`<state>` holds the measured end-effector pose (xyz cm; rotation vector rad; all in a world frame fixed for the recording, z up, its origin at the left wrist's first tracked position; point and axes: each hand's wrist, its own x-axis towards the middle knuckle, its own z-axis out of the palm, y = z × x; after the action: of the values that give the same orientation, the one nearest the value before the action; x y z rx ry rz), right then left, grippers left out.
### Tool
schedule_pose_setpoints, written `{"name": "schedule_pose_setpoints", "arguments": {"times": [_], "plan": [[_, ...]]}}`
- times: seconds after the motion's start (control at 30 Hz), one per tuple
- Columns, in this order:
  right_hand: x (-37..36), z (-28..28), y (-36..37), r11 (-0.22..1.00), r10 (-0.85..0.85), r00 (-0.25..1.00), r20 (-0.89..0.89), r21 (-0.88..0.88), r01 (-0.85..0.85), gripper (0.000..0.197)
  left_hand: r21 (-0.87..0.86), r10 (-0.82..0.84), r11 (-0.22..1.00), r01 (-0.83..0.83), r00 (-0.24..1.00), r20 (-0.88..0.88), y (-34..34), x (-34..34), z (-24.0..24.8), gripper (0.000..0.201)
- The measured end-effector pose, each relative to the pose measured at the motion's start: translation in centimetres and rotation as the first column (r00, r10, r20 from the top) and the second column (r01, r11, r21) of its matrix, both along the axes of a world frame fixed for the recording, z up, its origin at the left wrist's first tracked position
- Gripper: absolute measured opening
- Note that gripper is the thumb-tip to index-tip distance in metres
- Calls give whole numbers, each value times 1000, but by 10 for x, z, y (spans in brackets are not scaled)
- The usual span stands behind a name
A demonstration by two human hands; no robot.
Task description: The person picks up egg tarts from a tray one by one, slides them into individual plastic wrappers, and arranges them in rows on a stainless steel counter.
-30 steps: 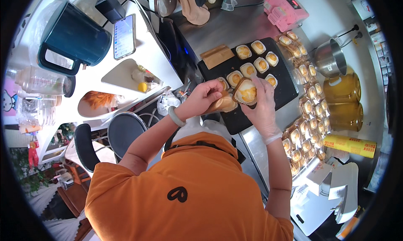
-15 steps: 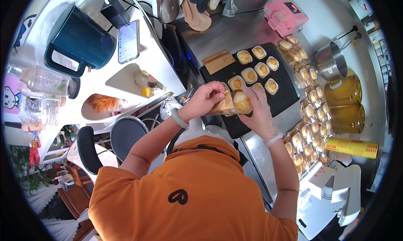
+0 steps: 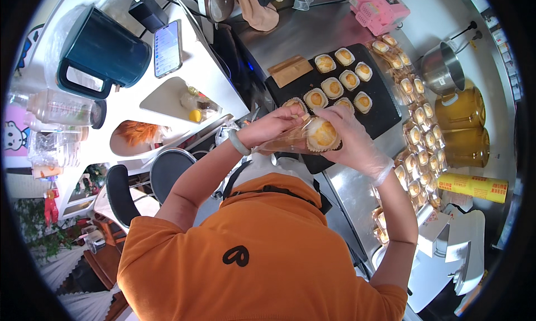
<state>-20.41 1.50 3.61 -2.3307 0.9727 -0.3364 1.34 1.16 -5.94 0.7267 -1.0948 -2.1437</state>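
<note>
In my right hand, which wears a clear glove, is a round golden-topped pastry in a pleated paper cup. The fingers wrap its right side and upper edge. My left hand, with a pale bangle at the wrist, pinches a see-through and brown packaging bag. The bag's mouth lies against the left side of the pastry; how far the pastry sits inside it is hard to make out. Beyond both hands, several more cupped pastries stand on a black tray, partly covered by my hands.
A flat brown paper bag stack lies on the tray's far left corner. Right of the tray, bagged pastries form long rows. A pink machine stands at the back. On the left, a white counter holds a phone and dark jug.
My right hand and the pastry have shifted slightly, and more of the pastry's top now shows. The bag has turned, showing its clear side between my hands.
</note>
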Motion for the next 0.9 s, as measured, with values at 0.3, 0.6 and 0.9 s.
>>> {"name": "schedule_pose_setpoints", "arguments": {"times": [0.3, 0.6, 0.9], "plan": [[4, 24, -1, 987, 160, 985, -71, 42, -157, 82, 364, -99, 926, 101, 995, -24, 6, 1, 45, 38], [12, 34, -2, 966, 253, 962, -104, -19, -256, 89, 438, -104, 886, 151, 986, -129, 8, 0, 40, 37], [10, 51, -8, 971, 223, 972, -81, 102, -214, 85, 545, -12, 751, 373, 833, -554, 13, -11, 32, 43]]}}
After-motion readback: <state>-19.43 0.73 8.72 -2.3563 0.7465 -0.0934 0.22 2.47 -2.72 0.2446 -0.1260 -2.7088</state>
